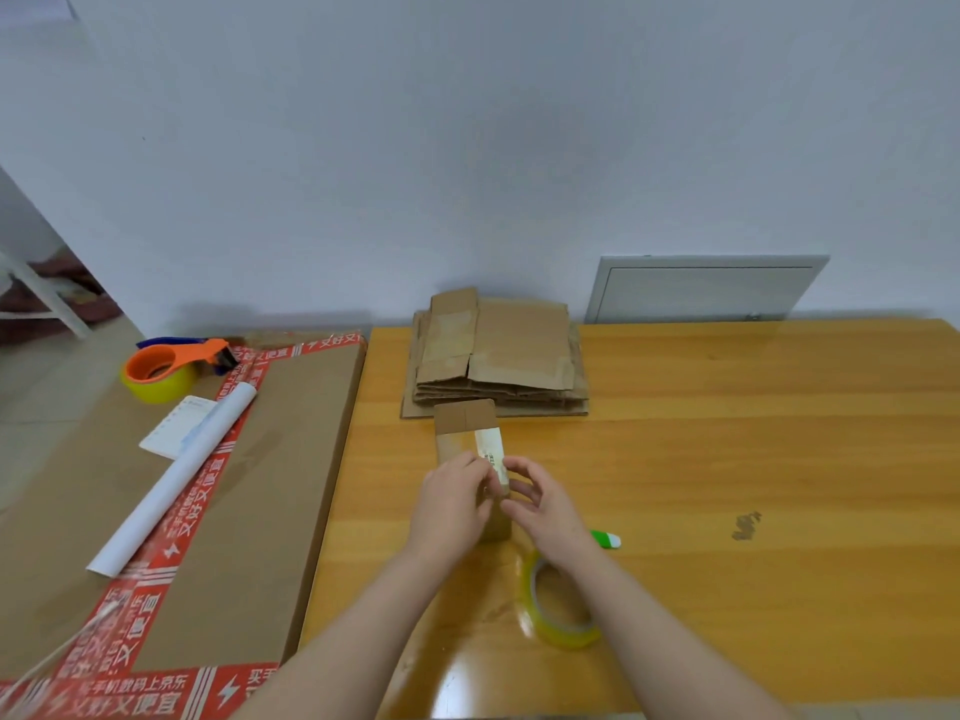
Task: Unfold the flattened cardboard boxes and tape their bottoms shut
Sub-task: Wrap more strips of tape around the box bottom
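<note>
red tape (130, 701) on big carton (249, 511) reads 又好又便宜, 手机数码上京东, label (491, 446) on small box (462, 423) illegible

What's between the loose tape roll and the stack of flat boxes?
Head view: the small cardboard box, gripped by the left hand and right hand, lies between the tape roll and the stack.

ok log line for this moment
left hand: grips small cardboard box | right hand: pinches same box | tape roll: on table by right forearm
</note>
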